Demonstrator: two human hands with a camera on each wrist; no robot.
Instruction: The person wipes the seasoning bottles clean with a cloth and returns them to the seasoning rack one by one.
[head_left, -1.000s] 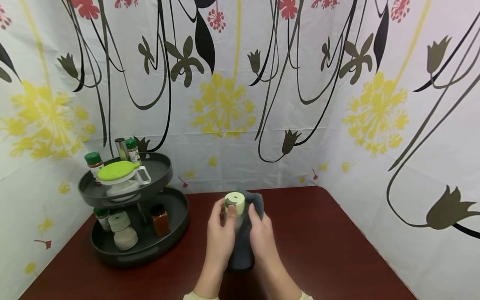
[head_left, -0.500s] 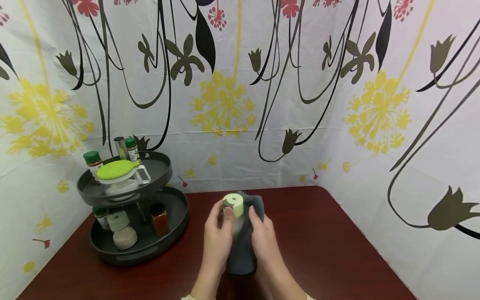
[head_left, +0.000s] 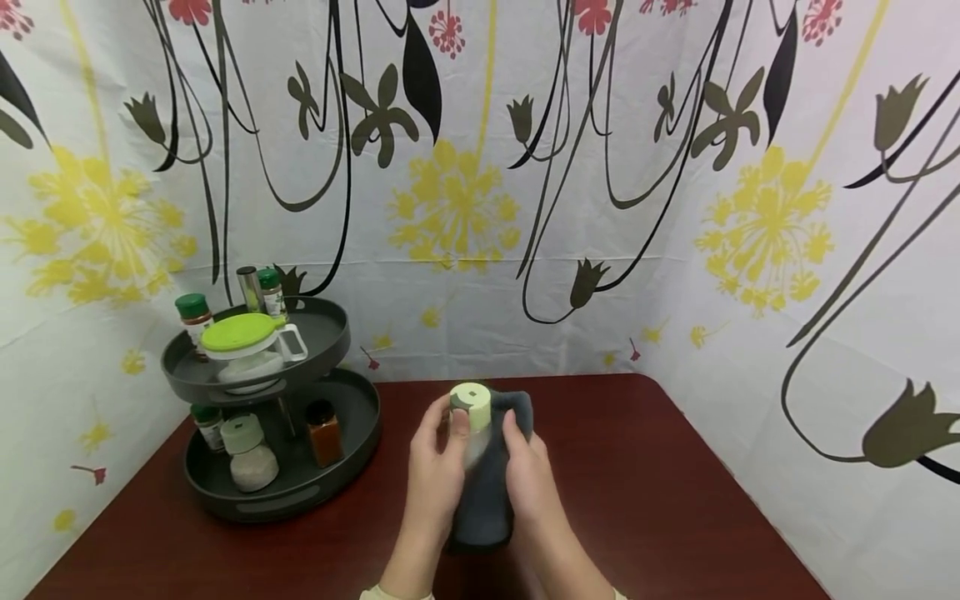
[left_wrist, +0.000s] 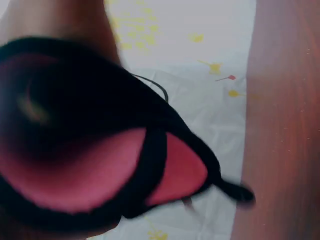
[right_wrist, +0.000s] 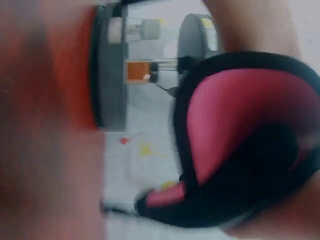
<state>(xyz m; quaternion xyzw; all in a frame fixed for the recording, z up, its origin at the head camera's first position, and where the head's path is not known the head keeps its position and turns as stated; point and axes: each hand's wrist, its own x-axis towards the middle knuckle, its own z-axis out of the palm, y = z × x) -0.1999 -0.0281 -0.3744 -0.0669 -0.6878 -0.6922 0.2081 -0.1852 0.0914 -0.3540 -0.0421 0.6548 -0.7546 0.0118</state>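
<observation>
Over the middle of the table, my left hand (head_left: 438, 479) grips a small jar by its pale green cap (head_left: 472, 404), with the thumb across the front. The jar's clear body (head_left: 477, 446) shows only in part. A dark grey-blue cloth (head_left: 483, 504) lies against the jar's right side and hangs down below it. My right hand (head_left: 531, 475) pinches this cloth near its upper right, thumb towards the jar. In both wrist views a blurred black-and-pink thing (left_wrist: 180, 167) close to the camera hides the fingers, the jar and the cloth.
A two-tier dark grey turntable rack (head_left: 281, 500) stands at the left. Its top tier bears a lime-lidded container (head_left: 243, 342) and green-capped bottles (head_left: 193, 317); below are a pale-capped jar (head_left: 251, 458) and an orange-brown spice jar (head_left: 325, 437). A flowered sheet (head_left: 465, 325) encloses the dark red table (head_left: 637, 500).
Both hands keep their hold on the jar and the cloth, with only small shifts. The whole head view has moved slightly, so the scene sits a little further right.
</observation>
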